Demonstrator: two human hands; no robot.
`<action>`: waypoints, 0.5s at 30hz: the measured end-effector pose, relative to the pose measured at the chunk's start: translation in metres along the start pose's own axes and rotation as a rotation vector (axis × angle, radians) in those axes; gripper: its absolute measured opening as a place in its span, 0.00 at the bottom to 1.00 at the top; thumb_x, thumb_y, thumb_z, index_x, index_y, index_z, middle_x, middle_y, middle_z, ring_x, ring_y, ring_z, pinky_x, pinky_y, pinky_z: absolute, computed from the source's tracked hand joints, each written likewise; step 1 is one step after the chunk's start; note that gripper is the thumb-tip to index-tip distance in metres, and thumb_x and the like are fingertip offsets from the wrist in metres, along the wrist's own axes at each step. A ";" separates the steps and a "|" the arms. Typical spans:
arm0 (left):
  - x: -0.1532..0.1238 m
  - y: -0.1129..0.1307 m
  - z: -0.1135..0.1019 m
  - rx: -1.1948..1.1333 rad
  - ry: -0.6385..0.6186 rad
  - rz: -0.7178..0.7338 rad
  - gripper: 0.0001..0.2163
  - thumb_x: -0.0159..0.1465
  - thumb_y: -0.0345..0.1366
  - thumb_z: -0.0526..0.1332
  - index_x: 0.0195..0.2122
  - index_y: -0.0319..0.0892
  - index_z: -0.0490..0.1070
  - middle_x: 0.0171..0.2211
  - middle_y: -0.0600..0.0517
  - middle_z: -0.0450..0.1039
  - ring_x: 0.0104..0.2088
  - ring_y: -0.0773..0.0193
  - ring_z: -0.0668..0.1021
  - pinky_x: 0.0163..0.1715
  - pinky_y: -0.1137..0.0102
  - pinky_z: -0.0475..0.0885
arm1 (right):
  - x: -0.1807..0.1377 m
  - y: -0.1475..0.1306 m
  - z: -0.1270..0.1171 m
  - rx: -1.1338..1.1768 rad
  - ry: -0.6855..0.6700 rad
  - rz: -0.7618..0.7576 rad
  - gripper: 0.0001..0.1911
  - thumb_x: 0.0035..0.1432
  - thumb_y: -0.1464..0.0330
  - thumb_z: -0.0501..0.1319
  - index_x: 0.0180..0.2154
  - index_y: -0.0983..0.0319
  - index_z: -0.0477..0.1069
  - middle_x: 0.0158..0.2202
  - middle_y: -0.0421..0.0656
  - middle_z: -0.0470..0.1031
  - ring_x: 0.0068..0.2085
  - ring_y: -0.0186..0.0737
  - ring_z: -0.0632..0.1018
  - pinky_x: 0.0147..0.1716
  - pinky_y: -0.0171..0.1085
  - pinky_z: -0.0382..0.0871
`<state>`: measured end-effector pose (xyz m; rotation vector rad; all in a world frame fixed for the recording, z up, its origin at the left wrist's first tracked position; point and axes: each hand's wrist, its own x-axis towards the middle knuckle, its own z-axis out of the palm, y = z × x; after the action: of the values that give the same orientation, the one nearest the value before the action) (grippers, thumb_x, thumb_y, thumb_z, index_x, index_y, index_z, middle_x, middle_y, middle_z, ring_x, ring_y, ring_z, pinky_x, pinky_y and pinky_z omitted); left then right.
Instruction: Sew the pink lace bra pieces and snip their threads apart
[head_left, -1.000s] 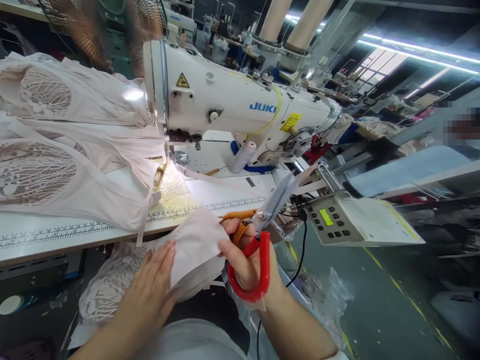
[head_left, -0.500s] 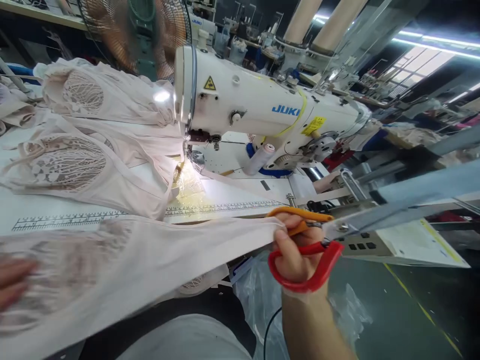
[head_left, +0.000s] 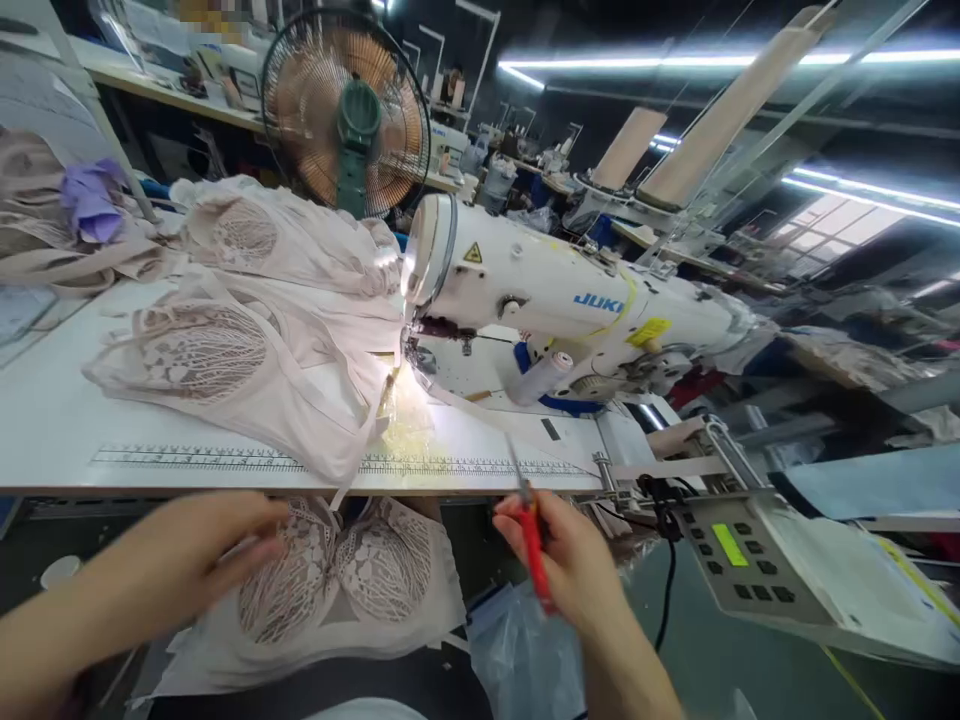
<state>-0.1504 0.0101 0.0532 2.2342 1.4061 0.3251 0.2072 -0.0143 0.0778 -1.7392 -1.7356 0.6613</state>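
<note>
My right hand is closed around a pair of scissors with red and orange handles, blades pointing up toward the table edge. My left hand, slightly blurred, has its fingers apart with nothing visible in them, over the left side of a beige lace bra. That bra lies cups up below the table edge, over my lap. On the table, another lace bra rests left of the sewing machine, its strap end by the lit needle area.
More beige garments are heaped at the back left, beside a purple cloth. A fan stands behind. A printed ruler runs along the table's front edge. At right is a control panel; below hangs a clear plastic bag.
The beige garment stretched between my hands is no longer held there. The scissors have swung from pointing right to pointing up. My left hand has come in rightward, and the view has shifted.
</note>
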 end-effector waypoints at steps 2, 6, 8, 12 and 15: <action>0.027 -0.008 -0.049 0.032 0.173 -0.121 0.19 0.62 0.50 0.52 0.41 0.46 0.76 0.38 0.52 0.79 0.37 0.59 0.79 0.33 0.71 0.72 | 0.037 -0.026 0.030 -0.021 -0.052 -0.132 0.14 0.57 0.57 0.59 0.28 0.59 0.64 0.28 0.42 0.72 0.30 0.41 0.73 0.29 0.35 0.64; 0.077 -0.029 -0.109 0.161 0.517 -0.424 0.26 0.66 0.47 0.46 0.54 0.29 0.66 0.52 0.38 0.69 0.50 0.48 0.73 0.50 0.57 0.67 | 0.099 -0.074 0.084 -0.108 -0.083 -0.114 0.13 0.52 0.64 0.64 0.27 0.59 0.60 0.29 0.43 0.71 0.32 0.42 0.72 0.29 0.36 0.60; 0.093 -0.044 -0.119 0.153 0.586 -0.494 0.28 0.67 0.45 0.46 0.56 0.22 0.61 0.54 0.32 0.67 0.54 0.43 0.70 0.52 0.52 0.65 | 0.116 -0.088 0.103 -0.103 -0.084 -0.105 0.16 0.47 0.69 0.67 0.24 0.59 0.57 0.27 0.43 0.69 0.31 0.43 0.71 0.28 0.36 0.58; 0.102 -0.075 -0.122 0.057 0.690 -0.550 0.21 0.67 0.41 0.49 0.50 0.27 0.68 0.46 0.42 0.73 0.50 0.45 0.74 0.51 0.50 0.66 | 0.125 -0.094 0.113 0.009 -0.095 -0.136 0.16 0.46 0.74 0.63 0.21 0.58 0.54 0.21 0.37 0.62 0.25 0.37 0.67 0.25 0.34 0.56; 0.091 -0.091 -0.122 -0.054 0.762 -0.505 0.15 0.66 0.39 0.54 0.45 0.32 0.71 0.39 0.52 0.74 0.47 0.50 0.76 0.51 0.51 0.67 | 0.116 -0.086 0.100 0.144 -0.097 -0.153 0.12 0.51 0.67 0.60 0.24 0.59 0.55 0.21 0.35 0.61 0.23 0.34 0.65 0.23 0.32 0.58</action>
<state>-0.2345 0.1563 0.1065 1.6694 2.2317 1.0846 0.0788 0.1059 0.0752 -1.4833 -1.8178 0.7928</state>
